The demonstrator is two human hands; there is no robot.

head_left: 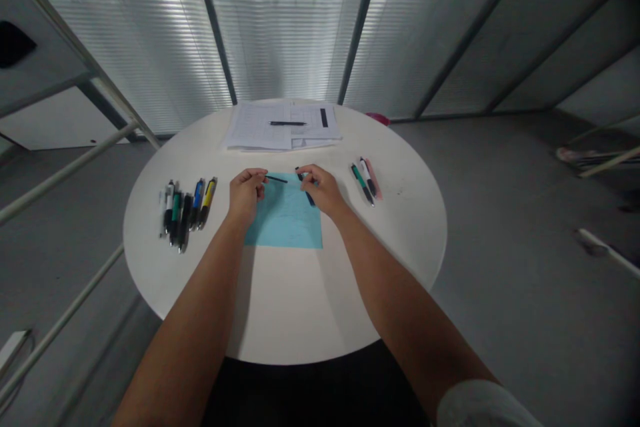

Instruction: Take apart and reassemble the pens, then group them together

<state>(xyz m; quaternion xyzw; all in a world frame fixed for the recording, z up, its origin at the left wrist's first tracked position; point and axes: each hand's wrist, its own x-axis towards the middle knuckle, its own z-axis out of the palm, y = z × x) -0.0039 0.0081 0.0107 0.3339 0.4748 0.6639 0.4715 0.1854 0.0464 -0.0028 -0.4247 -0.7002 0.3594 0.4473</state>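
My left hand is closed in a pinch on one end of a thin dark stick that looks like a pen refill. Its free end points right, over a light blue sheet on the table. Above the sheet's upper right part, my right hand has its thumb and forefinger bent around a black pen barrel. The barrel slants down to the right, partly covered by the fingers. A small gap separates the refill from the barrel.
Several pens lie in a group at the left of the round white table. Two pens rest on the right, by a pinkish strip. Stacked papers at the back carry a black pen. White rails stand left.
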